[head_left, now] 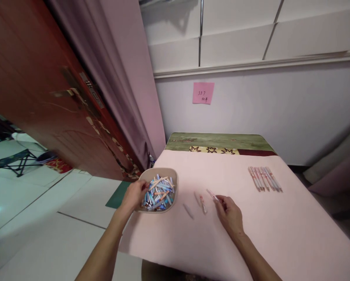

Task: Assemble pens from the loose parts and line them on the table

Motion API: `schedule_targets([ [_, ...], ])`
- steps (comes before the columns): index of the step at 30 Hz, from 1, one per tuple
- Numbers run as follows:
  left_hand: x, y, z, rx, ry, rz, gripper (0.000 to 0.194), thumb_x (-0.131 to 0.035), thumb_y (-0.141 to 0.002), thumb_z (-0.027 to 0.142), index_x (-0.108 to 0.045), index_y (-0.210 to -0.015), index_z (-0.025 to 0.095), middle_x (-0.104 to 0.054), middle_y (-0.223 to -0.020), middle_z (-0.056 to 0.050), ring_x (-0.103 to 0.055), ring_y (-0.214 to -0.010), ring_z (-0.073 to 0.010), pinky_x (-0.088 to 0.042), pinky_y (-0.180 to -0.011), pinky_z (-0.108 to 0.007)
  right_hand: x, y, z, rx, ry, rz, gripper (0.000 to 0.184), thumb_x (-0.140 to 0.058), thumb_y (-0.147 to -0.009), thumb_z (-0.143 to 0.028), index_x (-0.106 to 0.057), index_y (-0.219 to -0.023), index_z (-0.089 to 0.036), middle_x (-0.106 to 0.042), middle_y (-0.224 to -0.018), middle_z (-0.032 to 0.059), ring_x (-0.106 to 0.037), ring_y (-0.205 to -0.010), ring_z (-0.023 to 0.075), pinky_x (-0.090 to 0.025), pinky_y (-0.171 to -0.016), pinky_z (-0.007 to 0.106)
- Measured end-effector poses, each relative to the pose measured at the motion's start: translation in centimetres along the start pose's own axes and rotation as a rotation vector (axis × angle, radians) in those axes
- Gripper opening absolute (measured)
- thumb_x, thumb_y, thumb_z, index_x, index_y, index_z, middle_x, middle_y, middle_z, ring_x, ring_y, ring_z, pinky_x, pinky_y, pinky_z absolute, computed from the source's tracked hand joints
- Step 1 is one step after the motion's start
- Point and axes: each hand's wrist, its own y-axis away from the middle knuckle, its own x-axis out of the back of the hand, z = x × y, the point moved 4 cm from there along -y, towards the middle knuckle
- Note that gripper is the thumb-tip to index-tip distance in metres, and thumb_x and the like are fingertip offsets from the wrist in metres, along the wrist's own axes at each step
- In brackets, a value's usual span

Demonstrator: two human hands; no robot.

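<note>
My left hand [134, 194] reaches over the left rim of a beige plastic basket [176, 180], fingers curled together at its contents. What those fingers hold, if anything, is hidden. Heaped in the basket are many small pen parts [160, 194] in blue, white, grey and orange. My right hand [230, 214], low over the table, pinches a slim, clear pinkish pen barrel [212, 194]. Just left of it lie a pen piece with red print [203, 204] and a pale pink piece [197, 198]. A grey pen piece [188, 211] rests nearer the basket.
A row of several pens [264, 179] lies side by side at the right of the pink-covered table [230, 257]. Behind the table is a wall with a pink note [203, 93]. A brown door [75, 117] and purple curtain [105, 58] stand left.
</note>
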Motion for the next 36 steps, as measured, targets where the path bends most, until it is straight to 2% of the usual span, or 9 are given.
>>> schedule_targets([
  [5,-1.7,-0.8,1.7,-0.069,0.046,-0.064,0.012,-0.058,-0.076,0.02,-0.069,-0.078,0.025,-0.071,-0.089,-0.002,-0.062,-0.086,-0.0162,-0.039,-0.074,-0.022,0.2,0.0,-0.2,0.004,-0.016,-0.004,0.032,-0.049,-0.088,-0.047,-0.066,-0.098,-0.022,-0.065,-0.085,0.0039,-0.058,-0.069,0.0172,-0.045,-0.065,0.028],
  [12,-4.1,-1.9,1.9,0.206,0.044,-0.029,0.021,-0.061,-0.071,0.035,-0.067,-0.06,0.018,-0.069,-0.066,-0.013,-0.065,-0.072,-0.0265,-0.042,-0.063,-0.031,0.3,0.1,-0.3,-0.001,-0.033,0.014,0.036,-0.047,-0.088,-0.048,-0.067,-0.098,-0.02,-0.065,-0.084,0.0048,-0.058,-0.067,0.017,-0.044,-0.064,0.028],
  [19,-5.3,-2.3,1.9,0.289,0.22,-0.029,0.006,-0.065,-0.059,0.023,-0.063,-0.056,0.019,-0.063,-0.05,-0.005,-0.059,-0.049,-0.0209,-0.037,-0.047,-0.027,0.4,0.0,-0.6,0.011,-0.031,0.013,0.038,-0.045,-0.088,-0.049,-0.069,-0.096,-0.019,-0.065,-0.082,0.0055,-0.057,-0.066,0.0168,-0.044,-0.062,0.028],
  [24,-3.5,-1.3,1.8,0.275,0.327,0.059,0.016,-0.06,-0.068,0.033,-0.063,-0.061,0.019,-0.059,-0.046,-0.001,-0.056,-0.046,-0.0189,-0.036,-0.045,-0.027,0.7,0.0,-0.7,0.016,-0.094,0.02,0.035,-0.047,-0.087,-0.046,-0.068,-0.094,-0.019,-0.063,-0.078,0.0043,-0.054,-0.062,0.0153,-0.043,-0.06,0.026],
  [28,0.7,0.8,3.4,0.211,0.365,0.236,0.025,-0.053,-0.078,0.043,-0.061,-0.073,0.02,-0.065,-0.066,-0.002,-0.061,-0.063,-0.0184,-0.042,-0.055,-0.025,0.8,0.0,-0.9,-0.048,-0.259,0.023,0.036,-0.053,-0.083,-0.049,-0.068,-0.091,-0.017,-0.06,-0.068,0.0013,-0.05,-0.055,0.0132,-0.041,-0.054,0.024],
  [29,2.1,1.7,4.4,0.165,0.397,0.362,0.026,-0.055,-0.077,0.046,-0.061,-0.075,0.02,-0.066,-0.07,-0.002,-0.061,-0.066,-0.0184,-0.043,-0.059,-0.026,0.8,0.1,-1.1,-0.085,-0.322,0.01,0.037,-0.055,-0.082,-0.05,-0.068,-0.09,-0.017,-0.058,-0.064,0.0001,-0.048,-0.053,0.0129,-0.039,-0.052,0.024],
  [30,3.1,2.7,5.6,0.122,0.48,0.448,0.026,-0.057,-0.076,0.046,-0.06,-0.078,0.021,-0.067,-0.074,-0.002,-0.062,-0.068,-0.0183,-0.045,-0.062,-0.026,0.8,0.3,-1.5,-0.125,-0.4,-0.016,0.037,-0.057,-0.081,-0.051,-0.067,-0.09,-0.016,-0.056,-0.061,-0.0009,-0.046,-0.051,0.0124,-0.038,-0.049,0.023],
  [32,3.7,4.6,8.2,0.066,0.859,0.497,0.025,-0.057,-0.079,0.045,-0.057,-0.088,0.022,-0.069,-0.08,-0.001,-0.066,-0.073,-0.0181,-0.05,-0.066,-0.027,0.7,0.8,-2.8,-0.194,-0.581,-0.099,0.037,-0.06,-0.079,-0.052,-0.067,-0.09,-0.017,-0.055,-0.06,-0.0019,-0.045,-0.05,0.0117,-0.037,-0.048,0.023],
  [36,0.7,6.8,12.7,0.163,1.547,0.301,0.029,-0.063,-0.077,0.043,-0.048,-0.09,0.021,-0.071,-0.076,-0.003,-0.067,-0.062,-0.0177,-0.055,-0.059,-0.031,1.3,2.3,-5.9,-0.25,-0.826,-0.229,0.033,-0.063,-0.08,-0.049,-0.068,-0.091,-0.018,-0.058,-0.068,-0.0002,-0.046,-0.053,0.011,-0.038,-0.05,0.023],
])
